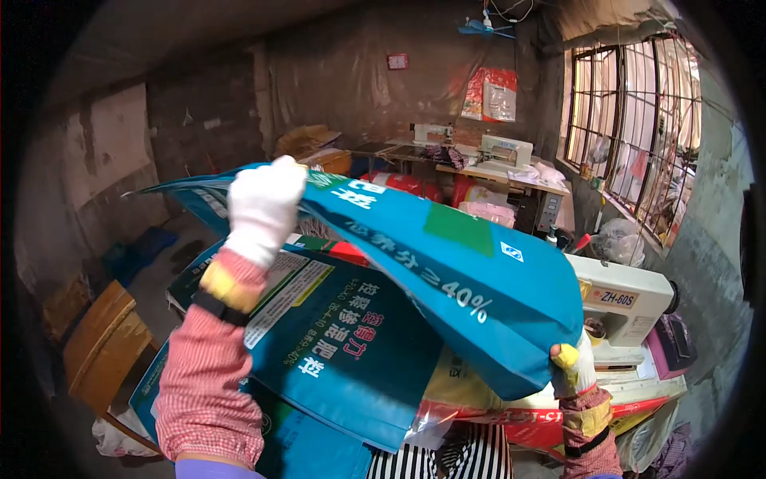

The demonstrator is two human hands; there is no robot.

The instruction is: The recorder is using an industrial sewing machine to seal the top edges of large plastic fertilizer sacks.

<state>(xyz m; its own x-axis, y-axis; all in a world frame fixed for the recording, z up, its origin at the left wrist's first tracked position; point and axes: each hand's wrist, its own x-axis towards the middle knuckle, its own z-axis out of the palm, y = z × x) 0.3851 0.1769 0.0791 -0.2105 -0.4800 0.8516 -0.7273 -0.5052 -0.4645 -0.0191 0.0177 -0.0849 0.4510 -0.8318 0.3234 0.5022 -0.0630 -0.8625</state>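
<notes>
A large blue woven sack [479,263] with a green patch is lifted in the air, bowed between my two hands. My left hand [267,199], in a white glove, is closed on its upper left edge. At the sack's lower right corner, my right hand [573,369] grips it with the thumb on top, its glove yellow at the thumb; the other fingers are mostly hidden. Beneath lies a stack of similar blue-green sacks [343,343], spread over my lap and to the left. A white sewing machine [626,299] stands just beyond my right hand.
A wooden chair [104,351] is at the left. Further sewing machines [507,150] stand on a table at the back, near red packed bags [399,185]. The barred window [630,120] is on the right, with a clear plastic bag [621,242] below it. A purple-black box [672,343] sits beside the near machine.
</notes>
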